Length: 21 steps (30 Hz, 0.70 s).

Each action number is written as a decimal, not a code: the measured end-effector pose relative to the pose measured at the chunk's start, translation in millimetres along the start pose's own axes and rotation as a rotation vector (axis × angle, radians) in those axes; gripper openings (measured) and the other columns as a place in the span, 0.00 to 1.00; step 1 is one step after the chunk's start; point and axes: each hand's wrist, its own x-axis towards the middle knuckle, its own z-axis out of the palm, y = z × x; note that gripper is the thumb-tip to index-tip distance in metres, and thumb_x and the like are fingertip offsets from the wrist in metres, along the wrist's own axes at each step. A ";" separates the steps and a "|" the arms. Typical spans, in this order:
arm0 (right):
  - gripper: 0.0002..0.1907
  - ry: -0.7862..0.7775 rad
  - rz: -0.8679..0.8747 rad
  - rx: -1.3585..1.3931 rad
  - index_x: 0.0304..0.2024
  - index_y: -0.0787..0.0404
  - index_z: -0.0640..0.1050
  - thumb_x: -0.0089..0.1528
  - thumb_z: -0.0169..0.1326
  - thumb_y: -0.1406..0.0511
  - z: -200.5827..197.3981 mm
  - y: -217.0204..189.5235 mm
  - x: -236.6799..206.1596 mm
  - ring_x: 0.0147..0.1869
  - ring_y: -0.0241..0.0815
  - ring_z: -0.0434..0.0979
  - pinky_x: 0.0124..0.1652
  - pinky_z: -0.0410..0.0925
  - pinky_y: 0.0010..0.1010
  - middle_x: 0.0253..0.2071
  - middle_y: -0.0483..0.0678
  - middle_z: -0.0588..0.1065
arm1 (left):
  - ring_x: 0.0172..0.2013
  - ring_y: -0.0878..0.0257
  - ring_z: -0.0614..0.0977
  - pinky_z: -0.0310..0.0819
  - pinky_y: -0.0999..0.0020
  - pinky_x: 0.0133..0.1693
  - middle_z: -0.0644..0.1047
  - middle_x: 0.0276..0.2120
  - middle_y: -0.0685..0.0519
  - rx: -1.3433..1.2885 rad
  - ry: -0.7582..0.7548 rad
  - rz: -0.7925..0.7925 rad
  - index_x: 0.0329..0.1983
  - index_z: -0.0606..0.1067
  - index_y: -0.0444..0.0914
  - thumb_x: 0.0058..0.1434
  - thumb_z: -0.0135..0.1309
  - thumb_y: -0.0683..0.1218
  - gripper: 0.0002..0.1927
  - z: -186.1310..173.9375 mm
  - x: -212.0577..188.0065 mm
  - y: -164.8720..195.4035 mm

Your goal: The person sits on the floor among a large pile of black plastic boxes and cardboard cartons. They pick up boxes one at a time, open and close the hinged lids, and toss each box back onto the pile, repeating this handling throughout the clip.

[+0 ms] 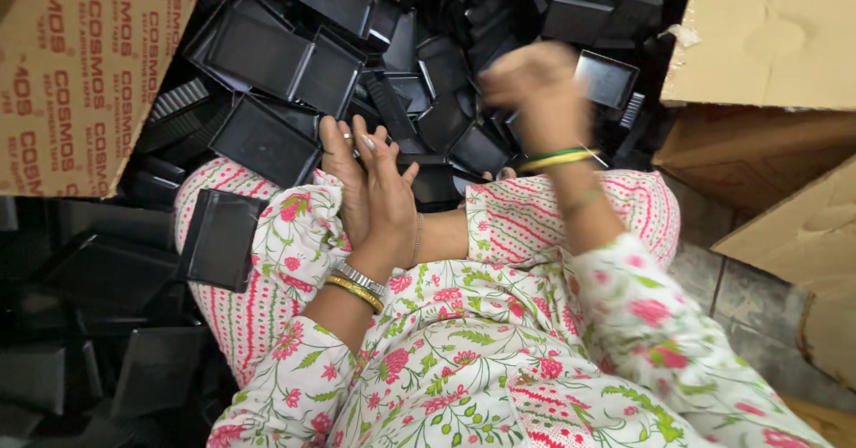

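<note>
I sit on the floor in floral clothes facing a heap of black plastic trays [267, 51]. My left hand [379, 189] lies between my knees with its fingers stretched out and nothing gripped. Its fingertips reach the edge of the heap, next to a flat black tray [267, 140] and a dark piece [437, 180]. My right hand [535, 87] is raised over the heap and blurred by motion. A small square black tray [606, 78] sits right beside its fingers; whether they hold it is unclear. Bangles ring both wrists.
One black tray [218, 238] leans against my left knee, and more dark trays [98, 323] lie at the lower left. A printed cardboard flap [80, 65] stands at the upper left. Plain cardboard boxes [767, 47] rise at the right beside a tiled floor [740, 296].
</note>
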 end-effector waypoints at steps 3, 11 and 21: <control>0.08 -0.172 -0.192 -0.332 0.40 0.62 0.81 0.60 0.67 0.68 95.6 57.2 0.8 0.41 0.36 0.80 0.42 0.74 0.26 0.38 0.46 0.79 | 0.76 0.57 0.47 0.61 0.48 0.64 0.36 0.79 0.56 0.034 0.041 0.003 0.78 0.33 0.45 0.71 0.29 0.65 0.40 -1.5 1.3 -3.7; 0.24 -0.196 0.087 0.013 0.50 0.66 0.75 0.51 0.63 0.75 90.8 56.3 15.2 0.42 0.35 0.78 0.44 0.73 0.28 0.39 0.46 0.77 | 0.74 0.61 0.50 0.66 0.53 0.61 0.38 0.77 0.58 0.022 0.123 -0.097 0.78 0.36 0.45 0.69 0.31 0.64 0.40 1.0 2.1 0.0; 0.51 -0.633 -0.127 -0.414 0.67 0.70 0.60 0.45 0.70 0.71 51.0 14.4 -32.3 0.65 0.56 0.69 0.61 0.63 0.38 0.62 0.62 0.69 | 0.38 0.72 0.73 0.69 0.78 0.37 0.74 0.48 0.54 0.048 -0.139 -0.092 0.66 0.69 0.35 0.76 0.53 0.51 0.22 5.2 5.0 -7.4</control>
